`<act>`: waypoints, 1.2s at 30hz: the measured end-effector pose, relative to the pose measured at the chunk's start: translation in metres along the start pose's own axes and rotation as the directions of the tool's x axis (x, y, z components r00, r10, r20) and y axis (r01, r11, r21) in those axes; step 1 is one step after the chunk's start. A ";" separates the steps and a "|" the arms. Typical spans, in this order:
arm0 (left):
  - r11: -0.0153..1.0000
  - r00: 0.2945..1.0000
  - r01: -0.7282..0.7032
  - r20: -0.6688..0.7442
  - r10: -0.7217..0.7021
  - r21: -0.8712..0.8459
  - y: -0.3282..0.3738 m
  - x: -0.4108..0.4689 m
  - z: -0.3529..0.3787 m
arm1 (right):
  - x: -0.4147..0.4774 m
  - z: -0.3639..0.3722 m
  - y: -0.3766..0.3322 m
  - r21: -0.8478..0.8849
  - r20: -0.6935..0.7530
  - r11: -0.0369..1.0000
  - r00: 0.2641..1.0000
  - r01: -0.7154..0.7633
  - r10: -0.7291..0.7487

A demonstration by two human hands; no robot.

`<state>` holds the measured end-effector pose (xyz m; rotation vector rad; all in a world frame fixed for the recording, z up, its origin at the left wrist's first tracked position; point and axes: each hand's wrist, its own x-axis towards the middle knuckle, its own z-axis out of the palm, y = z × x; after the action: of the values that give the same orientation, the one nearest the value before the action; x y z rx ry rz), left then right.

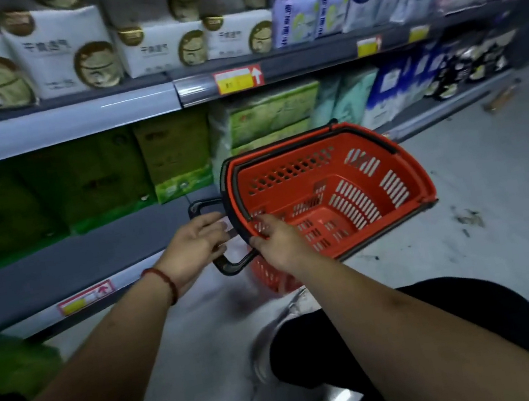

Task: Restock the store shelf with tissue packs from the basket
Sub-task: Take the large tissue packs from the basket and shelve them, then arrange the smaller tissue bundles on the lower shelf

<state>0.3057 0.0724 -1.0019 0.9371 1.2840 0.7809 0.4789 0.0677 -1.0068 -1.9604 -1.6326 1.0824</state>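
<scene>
A red plastic basket (387,177) with black handles hangs tilted in front of the shelves, and I see nothing inside it. My right hand (280,243) grips its near rim, thumb over the edge. My left hand (194,246) reaches to the black end handle (229,268) with fingers loosely spread, touching or just above it. Green tissue packs (176,155) stand on the lower shelf (98,251) right behind the basket.
White packs (67,54) fill the upper shelf, with purple and blue packs (314,17) further right. Light green and blue packs (374,96) sit lower right. My dark-trousered knee (415,332) is below the basket. Grey floor (505,197) stretches right.
</scene>
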 end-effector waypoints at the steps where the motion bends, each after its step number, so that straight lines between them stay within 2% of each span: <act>1: 1.000 1.000 -0.001 -0.001 0.001 0.018 0.004 -0.001 0.001 | 0.001 -0.004 0.002 0.004 -0.016 1.000 1.000 0.000 0.000; 5: 0.992 0.997 -0.029 -0.060 0.037 0.124 0.017 -0.010 -0.002 | -0.005 -0.012 -0.001 0.011 -0.074 0.999 0.996 0.041 -0.040; 8: 0.969 0.990 -0.065 -0.105 0.092 0.239 0.023 -0.021 -0.016 | -0.016 -0.010 -0.014 -0.052 -0.069 0.993 0.992 0.104 -0.108; 10: 0.933 0.986 -0.084 -0.106 0.129 0.351 0.023 -0.033 -0.032 | -0.025 -0.006 -0.028 -0.126 -0.035 0.978 0.984 0.169 -0.175; 12: 0.852 0.982 -0.090 -0.096 0.162 0.515 0.020 -0.047 -0.053 | -0.032 0.003 -0.045 -0.183 0.014 0.957 0.974 0.225 -0.227; 15: 0.755 0.975 -0.035 -0.143 0.169 0.654 0.014 -0.075 -0.088 | -0.041 0.026 -0.073 -0.263 0.102 0.913 0.950 0.312 -0.295; 20: 0.702 0.929 0.106 -0.321 0.182 0.704 -0.009 -0.120 -0.156 | -0.057 0.070 -0.119 -0.327 0.269 0.831 0.888 0.449 -0.373; 23: 0.706 0.872 0.210 -0.457 0.178 0.677 -0.032 -0.156 -0.198 | -0.067 0.104 -0.149 -0.340 0.368 0.768 0.829 0.542 -0.422; 26: 0.696 0.804 0.339 -0.580 0.135 0.633 -0.059 -0.197 -0.237 | -0.079 0.152 -0.185 -0.286 0.483 0.704 0.732 0.650 -0.480; 28: 0.656 0.763 0.423 -0.637 0.114 0.625 -0.079 -0.224 -0.258 | -0.088 0.185 -0.207 -0.260 0.581 0.607 0.624 0.751 -0.523; 30: 0.497 0.717 0.551 -0.685 0.129 0.671 -0.097 -0.249 -0.272 | -0.094 0.212 -0.224 -0.249 0.663 0.453 0.491 0.856 -0.564; 32: 0.308 0.696 0.645 -0.704 0.140 0.699 -0.114 -0.268 -0.278 | -0.097 0.233 -0.236 -0.272 0.728 0.238 0.362 0.932 -0.583; 34: 0.238 0.696 0.676 -0.710 0.106 0.698 -0.128 -0.278 -0.276 | -0.096 0.250 -0.244 -0.284 0.773 0.067 0.270 0.956 -0.573; 36: 0.242 0.704 0.675 -0.706 0.072 0.697 -0.140 -0.278 -0.271 | -0.091 0.265 -0.246 -0.287 0.806 -0.039 0.219 0.957 -0.549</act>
<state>-0.0044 -0.1995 -1.0176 1.2744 2.6211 -0.2355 0.1145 -0.0037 -0.9738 -0.3563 -3.3061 0.1972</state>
